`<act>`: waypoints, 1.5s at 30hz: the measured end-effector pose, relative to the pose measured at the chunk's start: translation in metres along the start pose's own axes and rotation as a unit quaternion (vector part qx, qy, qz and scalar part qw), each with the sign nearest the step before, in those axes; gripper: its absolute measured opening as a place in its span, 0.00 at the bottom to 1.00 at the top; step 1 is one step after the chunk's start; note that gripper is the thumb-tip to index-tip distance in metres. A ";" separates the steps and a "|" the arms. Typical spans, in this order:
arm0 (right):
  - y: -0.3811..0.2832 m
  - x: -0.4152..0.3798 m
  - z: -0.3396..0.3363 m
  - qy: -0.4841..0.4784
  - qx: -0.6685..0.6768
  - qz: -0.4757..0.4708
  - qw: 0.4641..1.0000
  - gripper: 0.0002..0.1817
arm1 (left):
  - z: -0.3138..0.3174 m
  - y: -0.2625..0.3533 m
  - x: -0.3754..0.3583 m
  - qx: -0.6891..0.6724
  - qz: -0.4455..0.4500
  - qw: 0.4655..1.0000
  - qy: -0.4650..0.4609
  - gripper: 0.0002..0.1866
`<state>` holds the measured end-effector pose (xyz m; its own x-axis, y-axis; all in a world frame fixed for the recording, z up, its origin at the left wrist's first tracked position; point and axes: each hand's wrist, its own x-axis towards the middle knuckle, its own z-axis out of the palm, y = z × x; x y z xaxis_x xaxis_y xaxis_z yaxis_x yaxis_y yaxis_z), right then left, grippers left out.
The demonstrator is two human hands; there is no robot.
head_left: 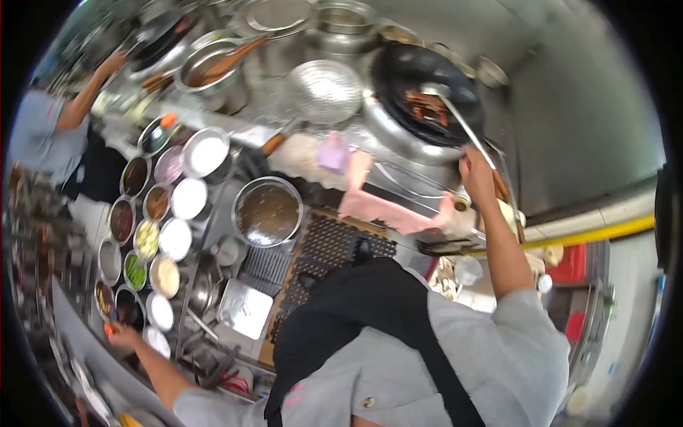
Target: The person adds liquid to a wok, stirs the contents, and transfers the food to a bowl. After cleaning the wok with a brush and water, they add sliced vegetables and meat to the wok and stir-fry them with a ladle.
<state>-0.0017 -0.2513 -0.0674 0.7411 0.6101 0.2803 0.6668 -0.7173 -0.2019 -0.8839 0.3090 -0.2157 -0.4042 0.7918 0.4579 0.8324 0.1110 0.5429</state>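
My right hand (477, 176) is closed around the long handle of a metal ladle (466, 126). The ladle's bowl rests in a black wok (405, 67), beside reddish-brown pieces of food (429, 108). Far to the left, my left hand (125, 337) is closed at the lower end of the rows of ingredient containers. A small orange thing (109, 329) shows at its fingertips; its kind is too small to tell. Nearby are a bowl of dark contents (129, 306) and a green-filled bowl (135, 270).
A perforated strainer (326, 91) lies left of the wok. Pink cloths (391, 212) hang at the stove's front edge. A pot of brownish liquid (267, 212) stands beside the containers. Another person (48, 128) works at the upper left. A yellow rail (583, 233) runs at right.
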 end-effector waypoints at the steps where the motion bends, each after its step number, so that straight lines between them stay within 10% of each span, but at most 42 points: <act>1: 0.019 0.014 -0.006 0.015 -0.067 0.024 0.997 0.22 | 0.005 -0.003 -0.005 -0.038 0.009 0.999 0.015 0.29; 5: 0.085 0.042 0.010 -0.015 -0.194 0.064 0.979 0.28 | -0.003 0.007 -0.019 0.100 -0.010 0.990 0.104 0.34; 9: 0.146 0.069 0.047 -0.073 -0.049 0.012 0.996 0.27 | -0.039 0.043 -0.071 0.029 0.048 0.987 0.150 0.34; 12: 0.088 0.065 0.010 -0.204 0.175 0.235 0.934 0.25 | -0.049 0.049 -0.139 0.015 0.093 0.983 0.155 0.32; 19: 0.112 0.038 -0.012 -0.189 0.210 0.117 0.952 0.25 | 0.002 0.083 -0.405 0.081 0.058 0.985 -0.144 0.25; 21: 0.135 0.039 -0.002 -0.172 0.201 0.101 0.959 0.25 | 0.023 0.087 -0.481 0.032 0.169 0.950 -0.260 0.31; 25: 0.132 0.051 -0.024 -0.203 0.236 0.134 0.941 0.29 | 0.035 0.140 -0.553 0.034 0.054 0.890 -0.451 0.34; 28: 0.115 0.018 -0.075 -0.307 0.302 0.151 0.889 0.29 | 0.058 0.117 -0.586 0.023 0.072 0.878 -0.472 0.33; 32: 0.155 0.012 -0.041 -0.254 0.255 0.067 0.930 0.28 | 0.067 0.112 -0.601 0.012 0.087 0.877 -0.472 0.32; 40: 0.182 0.063 0.033 -0.055 0.305 0.197 0.930 0.31 | 0.079 0.127 -0.596 -0.007 0.118 0.881 -0.459 0.30; 45: 0.188 0.083 0.024 -0.199 0.582 0.253 0.747 0.25 | 0.097 0.124 -0.588 -0.006 0.128 0.869 -0.478 0.29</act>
<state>0.1868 -0.3271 -0.1042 0.7308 0.5786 -0.3622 -0.2619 -0.2523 -0.9315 -0.5067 -0.0849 -0.4859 0.2989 0.9271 -0.2262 0.8423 -0.1450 0.5191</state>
